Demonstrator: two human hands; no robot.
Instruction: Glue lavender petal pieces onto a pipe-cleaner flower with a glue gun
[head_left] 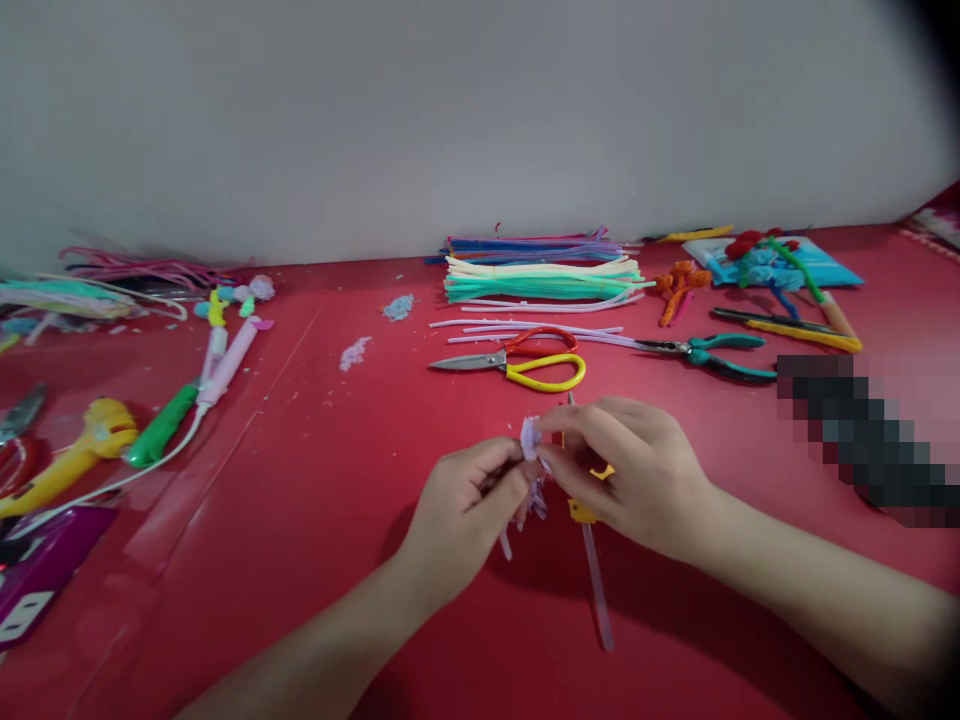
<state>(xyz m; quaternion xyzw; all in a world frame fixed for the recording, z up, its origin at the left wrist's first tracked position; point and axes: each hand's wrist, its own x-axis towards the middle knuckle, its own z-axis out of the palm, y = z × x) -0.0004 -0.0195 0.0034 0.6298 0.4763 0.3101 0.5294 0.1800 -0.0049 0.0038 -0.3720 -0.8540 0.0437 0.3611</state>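
Close together over the red table, both my hands work on a small lilac pipe-cleaner piece (530,436) with short strands hanging below. My left hand (459,500) pinches it from the left, its fingers closed. From the other side, my right hand (652,480) grips it between thumb and forefinger. Beneath the right hand lies a yellow glue gun (582,511), mostly covered, with a translucent glue stick (598,590) poking out toward me. Just beyond the hands rest scissors (510,362) with one red and one yellow handle.
Bundles of pipe cleaners (540,283) lie along the wall. Teal-handled pliers (724,352) and an orange pipe-cleaner piece (679,287) are at the right. Lilac fluff (355,352) and blue fluff (398,307) dot the table. A corded pink tool (231,365) and another yellow glue gun (82,450) sit left.
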